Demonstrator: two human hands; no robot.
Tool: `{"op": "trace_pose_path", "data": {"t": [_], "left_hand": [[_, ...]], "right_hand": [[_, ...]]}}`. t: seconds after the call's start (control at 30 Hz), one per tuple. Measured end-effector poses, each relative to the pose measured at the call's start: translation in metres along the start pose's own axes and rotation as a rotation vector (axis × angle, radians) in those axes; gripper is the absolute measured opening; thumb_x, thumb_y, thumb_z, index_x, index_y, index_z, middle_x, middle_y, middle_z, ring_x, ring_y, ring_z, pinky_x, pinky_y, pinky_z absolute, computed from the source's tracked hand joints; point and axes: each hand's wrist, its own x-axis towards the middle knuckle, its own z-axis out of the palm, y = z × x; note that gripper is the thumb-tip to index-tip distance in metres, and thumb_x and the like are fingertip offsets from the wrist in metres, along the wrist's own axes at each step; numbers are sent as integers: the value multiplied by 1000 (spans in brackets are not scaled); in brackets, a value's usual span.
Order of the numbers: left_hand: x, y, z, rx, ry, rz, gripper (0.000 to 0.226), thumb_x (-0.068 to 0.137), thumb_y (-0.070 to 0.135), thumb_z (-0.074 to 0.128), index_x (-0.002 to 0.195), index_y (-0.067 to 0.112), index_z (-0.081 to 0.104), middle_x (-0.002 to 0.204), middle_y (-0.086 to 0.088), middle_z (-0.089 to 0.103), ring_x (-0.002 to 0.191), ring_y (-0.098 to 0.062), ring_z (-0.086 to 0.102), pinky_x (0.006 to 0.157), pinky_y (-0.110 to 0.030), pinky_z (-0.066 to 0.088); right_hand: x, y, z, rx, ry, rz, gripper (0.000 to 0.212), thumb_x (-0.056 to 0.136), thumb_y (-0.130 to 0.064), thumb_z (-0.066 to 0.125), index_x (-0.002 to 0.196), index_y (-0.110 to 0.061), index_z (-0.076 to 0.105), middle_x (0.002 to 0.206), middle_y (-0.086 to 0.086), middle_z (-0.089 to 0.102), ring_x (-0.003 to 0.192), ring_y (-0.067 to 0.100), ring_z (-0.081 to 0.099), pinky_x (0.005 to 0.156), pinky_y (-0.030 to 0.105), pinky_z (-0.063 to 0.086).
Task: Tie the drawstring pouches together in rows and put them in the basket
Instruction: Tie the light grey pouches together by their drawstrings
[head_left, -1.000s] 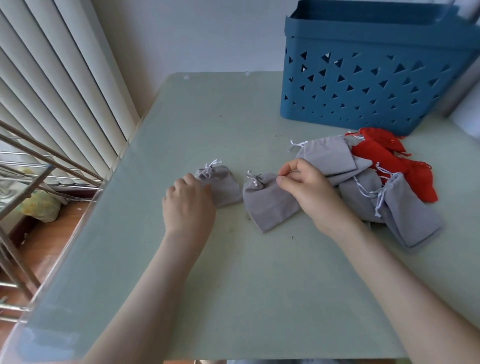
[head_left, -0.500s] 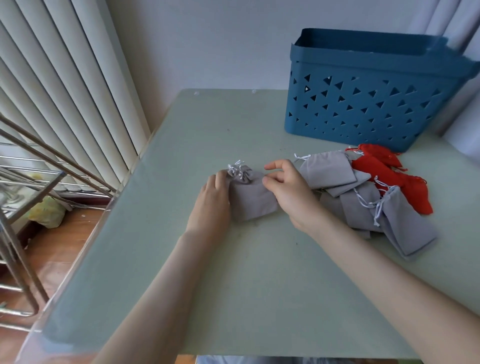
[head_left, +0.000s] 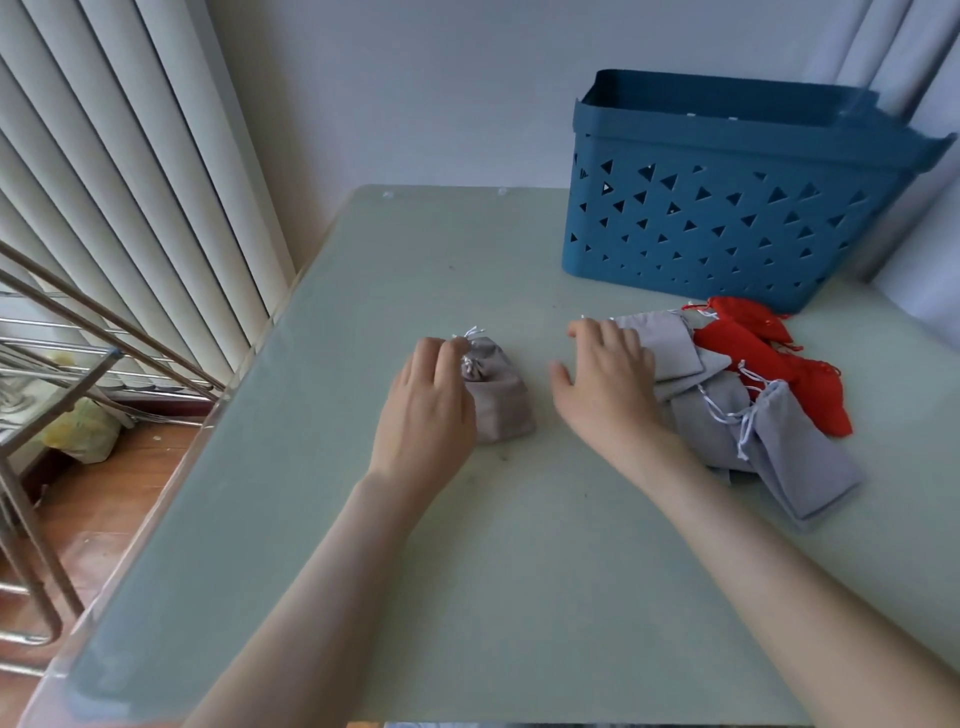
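A person's left hand rests relaxed fingers on the cinched neck of a grey pouch at mid-table, while the right hand, fingers spread, touches the loose pile of grey pouches near the blue basket; soft, light and limp, the pouches are probably best taken by their drawstrings

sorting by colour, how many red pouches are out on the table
3 red pouches, it seems: one by the basket, one against the grey pile, one furthest right. They overlap, so more may hide.
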Motion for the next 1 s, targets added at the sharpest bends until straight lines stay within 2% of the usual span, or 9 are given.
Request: {"op": "trace_pose_path", "data": {"t": [0.27,0.4,0.5,0.6,0.67,0.77,0.83,0.93,1.0], "left_hand": [[-2,27,9,2,-142,208,29,88,17,38,99,5,62,100,-13,58,87,-33,57,77,-39,46],[1,45,19,13,-183,264,28,88,21,41,96,11,65,99,-9,60,82,-30,57,75,-37,48],[7,51,21,-35,-170,235,32,92,27,40,90,12,68,91,-7,61,79,-30,57,73,-40,50],[10,61,15,-218,-205,46,28,98,26,45,96,10,68,94,-9,61,87,-26,56,82,-31,43],[10,65,11,-361,-271,-130,31,101,28,41,102,12,68,98,-7,62,91,-18,54,84,-23,38],[12,67,6,-770,-356,-487,43,101,43,31,104,19,66,105,0,67,99,-15,59,94,-29,45],[14,63,7,-1090,-416,-675,53,97,52,27,111,17,64,110,-3,69,101,-16,64,88,-29,51],[14,56,6,-1331,-363,-746,66,89,57,32,129,9,54,119,-9,67,109,-19,64,84,-28,55],[13,53,6,-1342,-330,-773,54,98,47,31,127,8,54,119,-8,67,112,-21,63,88,-29,54]], "right_hand": [[17,60,-17,-150,-4,333,40,90,-26,52,124,-5,43,132,18,48,122,35,38,97,43,28],[21,71,-13,-81,28,313,33,88,-5,52,119,-7,44,128,15,49,120,34,39,94,42,28],[21,72,-20,184,108,236,32,86,10,42,115,-4,43,110,13,51,104,33,48,81,35,32],[16,69,-36,504,157,161,29,89,10,43,115,-3,41,92,6,45,78,17,47,64,15,34],[12,64,-45,687,116,153,32,89,6,49,111,-12,36,83,2,45,72,9,45,65,10,37],[5,52,-50,1140,-76,236,34,88,2,57,107,-19,38,81,-1,47,75,11,47,72,20,37],[-1,44,-43,1356,-216,267,35,85,3,59,103,-23,43,82,0,47,80,14,48,75,25,36],[-11,33,-29,1452,-346,268,39,86,13,52,105,-21,48,79,0,46,75,12,48,69,22,36],[-15,30,-23,1468,-392,284,42,86,14,49,109,-21,50,77,0,47,73,10,49,66,20,37]]}}
